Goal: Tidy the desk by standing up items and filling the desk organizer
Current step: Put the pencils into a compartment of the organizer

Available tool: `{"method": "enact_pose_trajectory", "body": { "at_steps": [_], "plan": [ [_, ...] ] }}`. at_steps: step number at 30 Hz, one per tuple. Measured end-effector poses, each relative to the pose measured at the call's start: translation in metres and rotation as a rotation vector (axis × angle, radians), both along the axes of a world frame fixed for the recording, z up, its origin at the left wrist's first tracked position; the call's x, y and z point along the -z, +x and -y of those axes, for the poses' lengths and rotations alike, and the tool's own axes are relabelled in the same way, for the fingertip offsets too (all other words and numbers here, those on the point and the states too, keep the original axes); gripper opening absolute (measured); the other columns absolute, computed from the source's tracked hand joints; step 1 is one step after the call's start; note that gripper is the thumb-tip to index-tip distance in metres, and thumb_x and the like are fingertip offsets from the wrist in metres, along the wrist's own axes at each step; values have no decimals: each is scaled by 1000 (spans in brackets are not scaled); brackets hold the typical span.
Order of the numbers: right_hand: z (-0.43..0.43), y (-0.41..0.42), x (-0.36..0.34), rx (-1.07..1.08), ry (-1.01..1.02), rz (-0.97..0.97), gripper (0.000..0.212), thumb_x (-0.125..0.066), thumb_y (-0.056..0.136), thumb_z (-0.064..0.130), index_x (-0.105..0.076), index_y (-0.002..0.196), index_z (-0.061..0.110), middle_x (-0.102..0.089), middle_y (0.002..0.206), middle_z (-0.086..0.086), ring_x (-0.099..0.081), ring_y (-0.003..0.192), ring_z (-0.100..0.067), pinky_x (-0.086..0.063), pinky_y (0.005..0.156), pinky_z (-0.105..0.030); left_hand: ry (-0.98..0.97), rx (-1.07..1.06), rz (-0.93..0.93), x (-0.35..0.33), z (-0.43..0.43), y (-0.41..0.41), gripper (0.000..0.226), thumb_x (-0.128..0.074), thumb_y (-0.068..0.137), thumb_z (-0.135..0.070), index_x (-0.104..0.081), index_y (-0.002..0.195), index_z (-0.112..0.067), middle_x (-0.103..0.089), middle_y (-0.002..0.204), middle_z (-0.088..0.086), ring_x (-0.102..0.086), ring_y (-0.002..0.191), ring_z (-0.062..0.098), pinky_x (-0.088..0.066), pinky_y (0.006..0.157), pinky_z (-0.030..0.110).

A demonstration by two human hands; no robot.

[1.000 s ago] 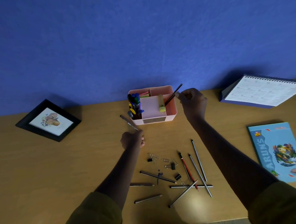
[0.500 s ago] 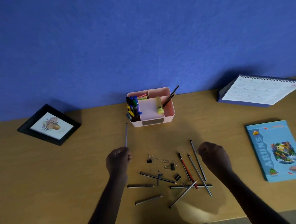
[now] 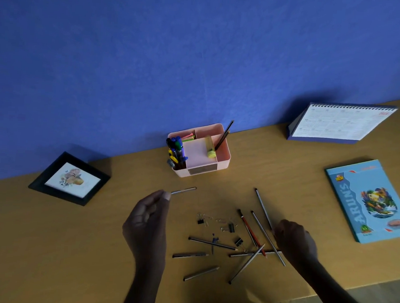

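Pinches a slim grey pencil (image 3: 183, 190) between thumb and forefinger of the left hand (image 3: 146, 220), free end pointing right, near the front of the pink plastic desk organizer (image 3: 225, 161) by the blue wall (image 3: 153, 54), not touching it. Holds the right hand (image 3: 295, 243), fingers curled downward, at the near end of a long grey pencil (image 3: 263, 208) among loose pencils (image 3: 201, 273) on the wooden desk (image 3: 71, 249); grip there impossible to tell.

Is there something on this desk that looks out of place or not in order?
Yes. The picture frame lies flat on the desk, not standing. Pencils lie scattered and crossed in front of the organizer, with binder clips loose among them.
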State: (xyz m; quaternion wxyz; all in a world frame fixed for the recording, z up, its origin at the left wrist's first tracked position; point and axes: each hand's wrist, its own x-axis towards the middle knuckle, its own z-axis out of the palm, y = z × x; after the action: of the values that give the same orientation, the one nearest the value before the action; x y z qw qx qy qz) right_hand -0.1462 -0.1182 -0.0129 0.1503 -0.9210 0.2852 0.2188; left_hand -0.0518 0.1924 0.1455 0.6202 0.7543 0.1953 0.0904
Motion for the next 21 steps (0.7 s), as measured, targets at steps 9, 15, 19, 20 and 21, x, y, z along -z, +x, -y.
{"method": "enact_pose_trajectory", "body": {
  "at_steps": [9, 15, 19, 20, 21],
  "plan": [
    [4, -14, 1, -73, 49, 62, 22, -58, 108, 26, -64, 126, 15, -64, 104, 3, -63, 85, -9, -60, 72, -26, 247, 354, 382, -31, 55, 90, 18, -74, 102, -15, -81, 118, -11, -81, 107, -2, -77, 100, 15, -60, 80, 26],
    [7, -13, 2, 8, 100, 171, 12, -59, 107, 25, -64, 112, 16, -64, 90, 3, -64, 74, -10, -62, 64, -32, 433, 493, 428, -7, 101, 154, 16, -73, 99, -19, -84, 109, -12, -81, 103, -5, -74, 97, 5, -59, 84, 26],
    [19, -13, 5, -55, 109, 292, 18, -70, 100, 18, -56, 93, 26, -53, 67, 11, -55, 50, -4, -50, 41, -25, 529, 594, 309, 22, 118, 181, 17, -73, 98, -25, -85, 105, -16, -82, 98, -7, -75, 92, 5, -62, 84, 34],
    [23, -13, 3, -83, 117, 332, 19, -73, 98, 15, -58, 92, 25, -52, 66, 11, -54, 49, -4, -47, 39, -24, 568, 615, 284, 30, 120, 186, 17, -72, 98, -27, -85, 103, -16, -82, 96, -7, -75, 89, 5, -62, 82, 36],
    [26, -13, -1, -112, 124, 373, 18, -75, 96, 13, -60, 92, 23, -53, 67, 11, -53, 49, -4, -45, 39, -23, 609, 637, 261, 36, 122, 190, 18, -71, 99, -28, -85, 100, -15, -81, 92, -7, -75, 86, 6, -63, 79, 37]
  ]
}}
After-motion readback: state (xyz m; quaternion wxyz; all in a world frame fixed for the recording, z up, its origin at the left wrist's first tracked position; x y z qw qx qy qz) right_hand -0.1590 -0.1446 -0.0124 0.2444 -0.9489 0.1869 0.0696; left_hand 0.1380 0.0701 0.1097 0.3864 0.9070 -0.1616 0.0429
